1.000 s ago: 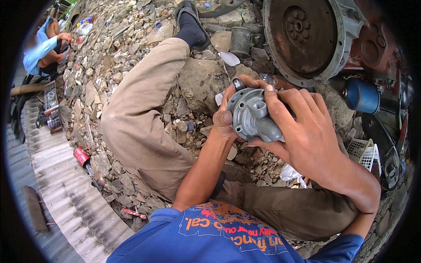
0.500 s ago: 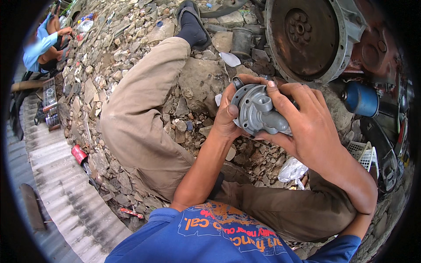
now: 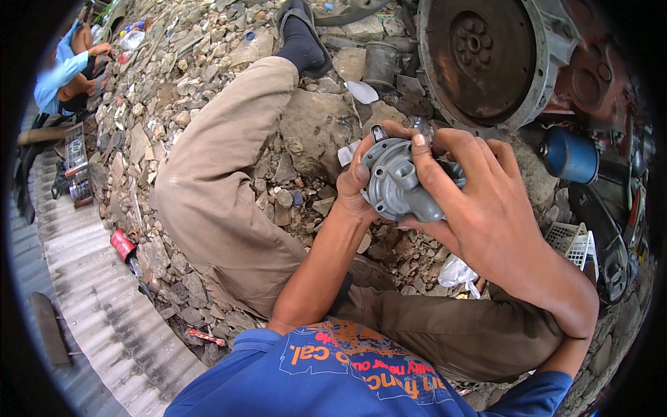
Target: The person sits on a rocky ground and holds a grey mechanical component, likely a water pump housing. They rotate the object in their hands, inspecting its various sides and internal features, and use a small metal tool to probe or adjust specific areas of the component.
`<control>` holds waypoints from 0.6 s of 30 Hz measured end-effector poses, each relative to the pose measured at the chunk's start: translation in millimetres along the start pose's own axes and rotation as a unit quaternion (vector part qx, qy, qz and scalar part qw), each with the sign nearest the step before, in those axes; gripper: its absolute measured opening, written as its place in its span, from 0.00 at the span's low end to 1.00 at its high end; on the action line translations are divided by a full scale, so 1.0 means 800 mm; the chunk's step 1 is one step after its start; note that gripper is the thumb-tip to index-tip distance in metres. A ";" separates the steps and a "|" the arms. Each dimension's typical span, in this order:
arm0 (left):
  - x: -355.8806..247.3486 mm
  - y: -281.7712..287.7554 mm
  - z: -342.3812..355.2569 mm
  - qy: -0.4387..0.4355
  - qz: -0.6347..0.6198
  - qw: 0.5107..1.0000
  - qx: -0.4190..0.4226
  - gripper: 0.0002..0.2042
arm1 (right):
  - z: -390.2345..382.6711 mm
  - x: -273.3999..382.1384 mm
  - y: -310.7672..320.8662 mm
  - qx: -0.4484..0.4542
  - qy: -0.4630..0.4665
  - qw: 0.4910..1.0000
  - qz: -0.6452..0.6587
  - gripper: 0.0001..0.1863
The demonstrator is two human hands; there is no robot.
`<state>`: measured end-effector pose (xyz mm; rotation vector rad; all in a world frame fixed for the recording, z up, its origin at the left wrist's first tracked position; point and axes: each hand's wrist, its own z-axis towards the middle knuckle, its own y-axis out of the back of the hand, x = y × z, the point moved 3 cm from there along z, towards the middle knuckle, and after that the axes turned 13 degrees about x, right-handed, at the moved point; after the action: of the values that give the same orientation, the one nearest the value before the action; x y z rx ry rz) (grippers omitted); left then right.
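Between my two hands, above my lap, is a grey cast-metal pump housing (image 3: 401, 182) with a round flange, small holes round its rim and an open threaded port facing up. My left hand (image 3: 356, 186) is closed on the flange side, thumb on the near face and fingers curling behind it. From the other side my right hand (image 3: 479, 182) grips it, index finger over the top and thumb beneath. A small metal loop or lever end (image 3: 378, 133) sticks out by the left fingertips. The housing's underside is hidden.
Stones and rubble cover the ground. An engine flywheel (image 3: 476, 62) stands at the far right, beside a blue canister-shaped filter (image 3: 571, 156) and a white plastic basket (image 3: 568, 243). Corrugated sheet (image 3: 104, 278) lies left. Another person (image 3: 62, 80) sits at the far left.
The pump housing has shifted slightly left and tilted in my hands. My right fingers have moved a little over it, and both hands still hold it.
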<state>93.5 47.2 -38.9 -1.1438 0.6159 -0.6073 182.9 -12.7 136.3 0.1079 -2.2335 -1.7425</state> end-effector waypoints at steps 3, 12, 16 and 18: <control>0.000 0.001 -0.001 0.019 -0.019 1.000 0.009 0.41 | 0.001 0.001 0.004 0.011 0.003 1.000 -0.004 0.39; 0.006 0.009 -0.001 0.041 0.014 0.999 0.000 0.43 | -0.005 -0.013 0.000 -0.004 -0.034 0.996 0.080 0.39; 0.007 0.008 -0.004 0.056 0.010 0.998 0.004 0.43 | -0.005 -0.012 0.002 0.006 -0.036 0.993 0.114 0.39; 0.008 0.008 -0.004 0.056 -0.002 0.998 0.006 0.42 | -0.006 -0.011 -0.001 0.009 -0.041 0.994 0.099 0.39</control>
<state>96.1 42.3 -46.6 -1.1051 0.7052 -0.6801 192.6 -14.9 134.7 -0.1793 -2.2316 -1.6476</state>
